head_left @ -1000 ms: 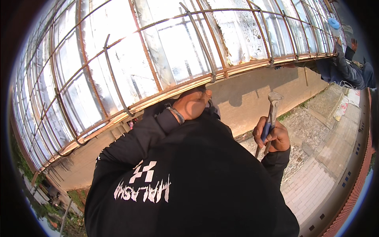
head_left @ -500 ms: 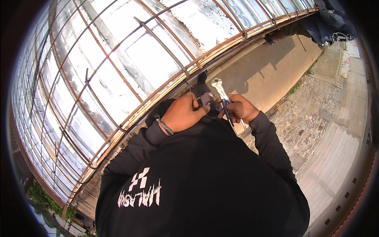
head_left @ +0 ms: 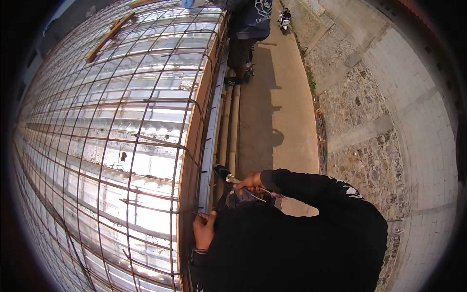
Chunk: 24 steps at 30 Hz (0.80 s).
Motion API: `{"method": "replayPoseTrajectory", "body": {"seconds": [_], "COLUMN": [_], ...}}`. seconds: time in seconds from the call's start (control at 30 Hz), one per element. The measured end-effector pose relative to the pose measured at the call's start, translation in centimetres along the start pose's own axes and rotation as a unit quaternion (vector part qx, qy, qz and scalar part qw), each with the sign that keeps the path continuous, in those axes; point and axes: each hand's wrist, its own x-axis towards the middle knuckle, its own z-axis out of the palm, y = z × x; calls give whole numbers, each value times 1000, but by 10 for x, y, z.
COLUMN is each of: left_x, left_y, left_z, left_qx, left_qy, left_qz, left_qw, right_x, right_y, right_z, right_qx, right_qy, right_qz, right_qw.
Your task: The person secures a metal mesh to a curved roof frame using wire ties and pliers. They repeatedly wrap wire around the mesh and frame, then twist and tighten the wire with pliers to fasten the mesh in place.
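My right hand [head_left: 250, 180] is closed round a pair of end-cutting pincers [head_left: 231, 179], its pale metal head sticking out to the left and its handles running back beneath the hand. Lower and to the left, my left hand [head_left: 204, 230] is held beside the edge board of the steel mesh. Its thumb and forefinger are pinched together, and whatever lies between them is too small to make out. Just left of those fingertips, the end of a rebar [head_left: 160, 209] reaches over the board [head_left: 187, 194].
A rebar mesh [head_left: 116, 160] lies over shiny corrugated sheets on the left. Long poles [head_left: 235, 126] run below its edge, high above a road [head_left: 296, 146]. A co-worker [head_left: 248, 24] stands ahead on the poles. A motorbike [head_left: 285, 24] is on the road, beside a stone wall [head_left: 357, 92].
The view has swung round to look along the mesh edge. My hands, close together before, are now apart: the left beside the board, the right further forward with the pincers still in it.
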Motion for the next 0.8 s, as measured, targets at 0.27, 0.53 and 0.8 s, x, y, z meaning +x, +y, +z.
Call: {"method": "replayPoseTrajectory", "body": {"seconds": [0.27,0.53,0.8], "left_x": [12,-5,-11], "left_y": [-19,4,11], "left_z": [1,5,1], "left_qx": [62,115,204], "left_qy": [11,30,35], "left_qz": [11,-3,10], "left_qw": [998,993,978], "right_x": [115,132,135], "right_y": [29,65,56], "right_z": [11,1,-5], "right_qx": [448,55,73], "right_qy": [181,213,83], "right_qz": [-317,-274,-359], "right_qw": [816,936,927]}}
